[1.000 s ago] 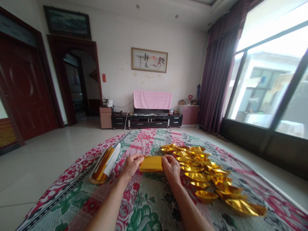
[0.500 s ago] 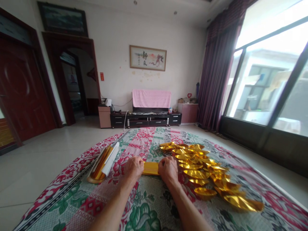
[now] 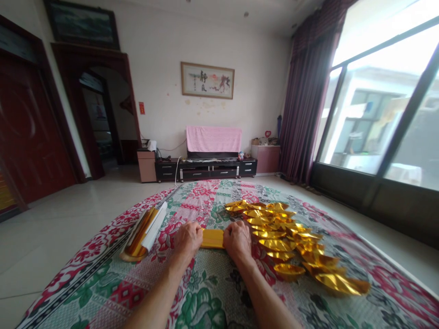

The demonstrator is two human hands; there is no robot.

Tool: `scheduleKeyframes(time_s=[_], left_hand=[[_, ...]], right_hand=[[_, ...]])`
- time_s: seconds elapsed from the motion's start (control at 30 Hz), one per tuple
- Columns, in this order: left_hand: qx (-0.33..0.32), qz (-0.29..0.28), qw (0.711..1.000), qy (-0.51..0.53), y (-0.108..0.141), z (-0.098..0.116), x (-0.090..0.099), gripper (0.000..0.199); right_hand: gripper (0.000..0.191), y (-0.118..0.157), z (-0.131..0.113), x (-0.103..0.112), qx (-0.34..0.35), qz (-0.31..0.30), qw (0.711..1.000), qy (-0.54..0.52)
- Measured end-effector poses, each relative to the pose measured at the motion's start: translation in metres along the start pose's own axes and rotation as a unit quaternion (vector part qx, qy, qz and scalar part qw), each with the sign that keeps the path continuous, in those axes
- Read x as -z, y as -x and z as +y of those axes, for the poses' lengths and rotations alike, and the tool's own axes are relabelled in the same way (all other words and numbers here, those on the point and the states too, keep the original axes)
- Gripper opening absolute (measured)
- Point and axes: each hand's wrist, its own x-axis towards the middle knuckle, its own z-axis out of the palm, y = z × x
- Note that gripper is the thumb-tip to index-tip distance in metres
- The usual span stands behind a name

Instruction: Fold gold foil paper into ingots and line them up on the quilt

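A folded sheet of gold foil paper (image 3: 212, 238) lies flat between my hands, low over the patterned cloth. My left hand (image 3: 188, 238) is closed on its left end, fingers curled. At the right end, my right hand (image 3: 238, 239) grips it the same way; the fingertips of both hands are partly hidden. Just right of my right hand, several boat-shaped gold paper ingots (image 3: 276, 245) stand in rows. Off to the left of my left hand lies a curled stack of gold and white paper sheets (image 3: 141, 234).
A floral cloth (image 3: 202, 304) covers the surface under my hands. Beyond it, a low black TV cabinet (image 3: 209, 170) stands against the wall, with a pink cloth (image 3: 213, 138) draped above it. Purple curtains (image 3: 301, 105) hang beside a large window on the right.
The view has shifted slightly, so the scene sits a little further left. Both hands keep hold of the gold paper, which stays in nearly the same shape.
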Motion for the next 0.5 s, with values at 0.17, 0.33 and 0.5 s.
scheduleKeyframes(time_s=[0.17,0.33,0.5], left_hand=[[0.01,-0.008,1.0,-0.006,-0.001,0.0004,-0.0005,0.022],[0.002,-0.002,1.0,0.011,-0.0003,0.0011,-0.001,0.023],[-0.016,0.017,1.0,0.02,0.002,0.0016,0.0002,0.025]], right_hand=[[0.022,-0.0001,0.0011,-0.0023,0.004,0.002,1.0,0.0],[0.021,0.0003,0.0022,-0.0047,0.009,0.004,1.0,0.005],[0.018,0.0005,0.0029,-0.0079,0.004,0.007,1.0,-0.002]])
